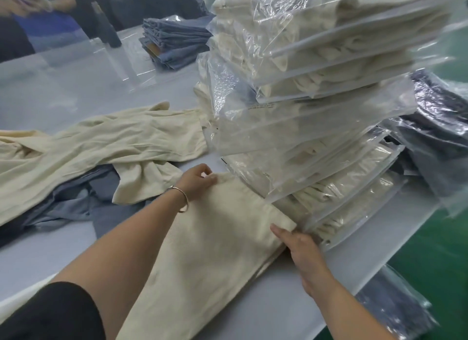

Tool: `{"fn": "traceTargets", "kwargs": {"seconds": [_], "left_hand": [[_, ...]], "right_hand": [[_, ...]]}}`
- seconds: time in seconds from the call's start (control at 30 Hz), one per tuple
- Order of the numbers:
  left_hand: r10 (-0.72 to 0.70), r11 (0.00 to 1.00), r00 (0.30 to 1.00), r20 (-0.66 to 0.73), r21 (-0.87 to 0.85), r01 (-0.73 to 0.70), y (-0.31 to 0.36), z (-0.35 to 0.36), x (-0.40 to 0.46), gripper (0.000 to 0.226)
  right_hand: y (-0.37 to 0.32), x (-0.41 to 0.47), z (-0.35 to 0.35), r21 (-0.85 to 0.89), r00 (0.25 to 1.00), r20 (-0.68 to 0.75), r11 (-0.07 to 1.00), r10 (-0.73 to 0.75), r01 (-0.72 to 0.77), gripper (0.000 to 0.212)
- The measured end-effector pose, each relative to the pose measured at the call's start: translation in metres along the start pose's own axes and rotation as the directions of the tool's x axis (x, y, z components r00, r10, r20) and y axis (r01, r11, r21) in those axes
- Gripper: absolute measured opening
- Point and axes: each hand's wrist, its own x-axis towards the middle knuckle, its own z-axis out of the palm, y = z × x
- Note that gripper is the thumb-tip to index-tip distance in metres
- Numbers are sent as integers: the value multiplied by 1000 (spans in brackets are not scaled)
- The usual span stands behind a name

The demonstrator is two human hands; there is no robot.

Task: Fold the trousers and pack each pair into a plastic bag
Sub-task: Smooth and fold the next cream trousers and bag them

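Pinched between thumb and fingers of the left hand (196, 181) is the far corner of a pair of cream trousers (215, 238), which is spread flat on the grey table (38, 258) directly in front of the person; a thin bangle (182, 200) is worn on that wrist, and a black sleeve (50, 312) covers the upper arm. The right hand (302, 253) is laid at the right edge of the same trousers, thumb on top of the cloth and fingers curled round the folded edge, so the fabric is gripped on that side too. Just beside the trousers, to the right, a tall leaning stack of bagged cream trousers (316, 107) is seen, each pair sealed in clear plastic; the lowest bags touch the right edge of the trousers being handled. Behind that stack, further right, bagged dark trousers (435, 137) are piled; more dark bags (395, 304) lie below the table edge over the green floor (440, 251). To the left, loose cream trousers (101, 142) are draped unfolded over crumpled blue trousers (76, 203). At the far side of the table a pile of folded blue trousers (172, 41) is set, with an empty plastic bag (121, 58) lying flat near it. Another person (33, 15) is partly visible at the top left.
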Motion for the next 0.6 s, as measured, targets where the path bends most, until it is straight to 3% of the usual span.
{"fn": "traceTargets", "kwargs": {"seconds": [0.1, 0.13, 0.2, 0.27, 0.4, 0.53, 0.6], "left_hand": [[-40, 956, 998, 53, 293, 23, -5, -13, 1, 11], [-50, 940, 996, 73, 342, 22, -6, -12, 0, 10], [-28, 941, 996, 85, 338, -3, -8, -4, -2, 11], [45, 973, 998, 53, 223, -55, -7, 9, -3, 14], [138, 976, 990, 1, 171, -136, -7, 28, -4, 15], [28, 962, 999, -21, 271, -21, -9, 39, -3, 13], [53, 930, 993, -105, 368, -11, -7, 39, -6, 21]], "right_hand": [[5, -1, 9, -192, 996, -82, 981, -24, 8, 23], [7, -2, 12, -257, 994, -98, 966, -51, 25, 33], [11, -6, 13, -338, 987, -127, 940, -94, 46, 58], [15, -9, 10, -397, 974, -163, 914, -160, 84, 62], [26, -11, 2, -447, 941, -247, 889, -231, 100, 56], [24, -9, 1, -413, 922, -327, 909, -207, 58, 27], [19, -5, 3, -335, 933, -321, 941, -166, 52, 29]]}}
